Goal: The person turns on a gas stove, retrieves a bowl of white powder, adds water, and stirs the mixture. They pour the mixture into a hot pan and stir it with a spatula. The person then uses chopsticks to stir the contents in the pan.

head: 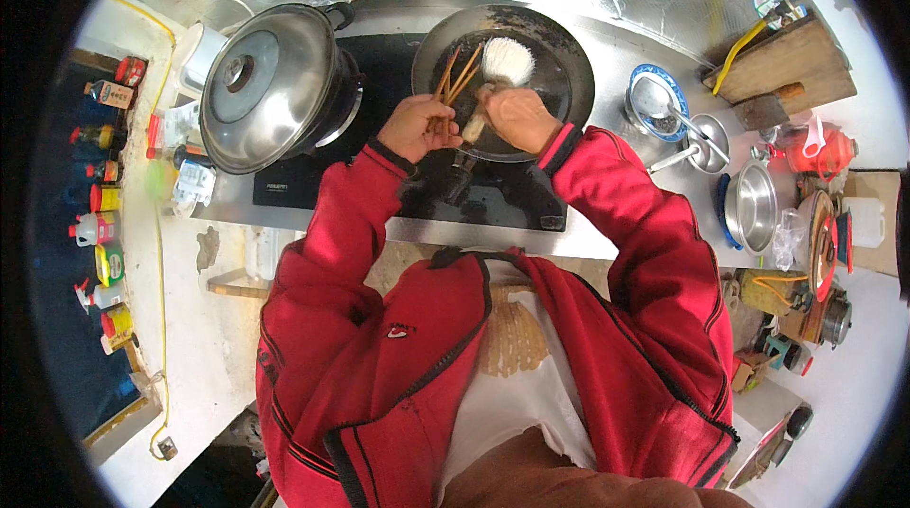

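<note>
My left hand (418,130) is closed around several brown wooden chopsticks (463,73), which fan out over the left part of a dark wok (579,92). Just beside it, my right hand (520,117) grips a brush by its pale handle (473,130). The brush's round head of white bristles (509,60) is over the inside of the wok; whether it touches the metal I cannot tell. A dark wet-looking surface shows in the wok. Beneath it is a black glass-topped stove (306,184).
A large lidded pot (284,81) covers the left burner. Right of the wok are a blue-rimmed bowl (631,99) with a ladle, a metal basin (752,206), a cleaver (759,112) and a wooden board (803,71). Several bottles (96,229) and jars line the left ledge.
</note>
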The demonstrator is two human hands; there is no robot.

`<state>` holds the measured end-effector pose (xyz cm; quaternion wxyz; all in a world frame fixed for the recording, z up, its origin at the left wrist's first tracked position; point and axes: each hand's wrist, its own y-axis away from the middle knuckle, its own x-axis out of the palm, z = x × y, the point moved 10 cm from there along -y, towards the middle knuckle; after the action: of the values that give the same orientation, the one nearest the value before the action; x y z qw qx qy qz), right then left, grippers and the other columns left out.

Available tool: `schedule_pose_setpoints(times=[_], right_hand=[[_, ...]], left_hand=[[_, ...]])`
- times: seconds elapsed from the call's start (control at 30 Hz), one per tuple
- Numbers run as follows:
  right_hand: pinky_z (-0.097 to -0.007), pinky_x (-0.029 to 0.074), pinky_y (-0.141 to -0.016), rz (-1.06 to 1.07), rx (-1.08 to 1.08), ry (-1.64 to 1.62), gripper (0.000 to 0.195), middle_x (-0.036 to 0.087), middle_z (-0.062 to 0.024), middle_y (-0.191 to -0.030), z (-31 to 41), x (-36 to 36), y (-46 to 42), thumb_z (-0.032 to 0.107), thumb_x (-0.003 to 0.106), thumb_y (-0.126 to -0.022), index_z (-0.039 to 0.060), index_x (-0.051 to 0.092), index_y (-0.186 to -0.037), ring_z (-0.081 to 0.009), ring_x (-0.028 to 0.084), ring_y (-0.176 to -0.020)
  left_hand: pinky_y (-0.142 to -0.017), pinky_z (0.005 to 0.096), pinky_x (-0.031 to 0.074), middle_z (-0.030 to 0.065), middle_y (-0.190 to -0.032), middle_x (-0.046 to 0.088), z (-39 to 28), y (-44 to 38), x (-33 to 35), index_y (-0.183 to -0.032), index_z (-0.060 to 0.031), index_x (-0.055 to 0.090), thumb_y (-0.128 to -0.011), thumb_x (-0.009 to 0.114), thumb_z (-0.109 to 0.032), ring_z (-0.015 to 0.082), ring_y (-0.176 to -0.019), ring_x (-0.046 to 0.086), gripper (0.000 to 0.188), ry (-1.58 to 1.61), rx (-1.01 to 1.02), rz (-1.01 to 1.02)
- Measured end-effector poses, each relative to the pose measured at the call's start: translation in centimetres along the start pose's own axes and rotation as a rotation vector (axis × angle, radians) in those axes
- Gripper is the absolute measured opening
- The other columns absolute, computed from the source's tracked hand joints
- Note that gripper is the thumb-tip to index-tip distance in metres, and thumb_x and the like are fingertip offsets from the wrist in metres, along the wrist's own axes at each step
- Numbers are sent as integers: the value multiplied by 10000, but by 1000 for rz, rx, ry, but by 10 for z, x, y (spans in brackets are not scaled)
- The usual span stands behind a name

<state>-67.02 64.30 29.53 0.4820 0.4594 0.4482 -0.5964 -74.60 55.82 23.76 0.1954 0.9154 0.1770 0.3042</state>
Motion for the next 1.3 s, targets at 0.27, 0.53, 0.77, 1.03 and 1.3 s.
schedule_pose_setpoints(times=[0.27,0.53,0.77,1.03,1.3], right_hand=[[-449,516,-702,338,172,18,601,696,-156,-878,-20,67,-9,591,491,-899,37,650,-1072,-331,679,-846],[-443,519,-581,-78,286,65,137,663,-158,-705,-92,42,32,160,565,-769,77,668,-808,-332,663,-655],[-410,526,-733,-162,441,-389,298,683,-206,-869,-97,-70,87,163,614,-807,82,674,-1087,-359,664,-791],[-445,515,-788,-122,387,-548,254,676,-195,-894,-69,-67,82,160,594,-785,113,709,-1007,-378,648,-849],[-454,537,-692,-166,507,-129,195,669,-221,-794,-134,-36,48,152,592,-760,17,711,-835,-399,661,-748]], left_hand=[[-534,350,586,98,-906,575,-11,-29,0,-1287,25,420,-839,631,-47,176,-650,623,501,-524,-37,-87],[-376,267,426,45,-756,568,-9,-48,-8,-1256,-3,460,-878,589,-88,137,-488,540,408,-848,-54,-89],[-381,233,406,59,-890,570,1,-45,7,-1278,15,476,-846,564,-18,109,-574,547,443,-706,-107,69],[-405,246,370,15,-739,578,-6,-66,6,-1151,-25,595,-837,664,-133,90,-527,514,339,-837,-23,12],[-396,236,390,20,-801,597,-9,-56,1,-1236,22,562,-828,676,-74,91,-601,556,435,-881,-115,59]])
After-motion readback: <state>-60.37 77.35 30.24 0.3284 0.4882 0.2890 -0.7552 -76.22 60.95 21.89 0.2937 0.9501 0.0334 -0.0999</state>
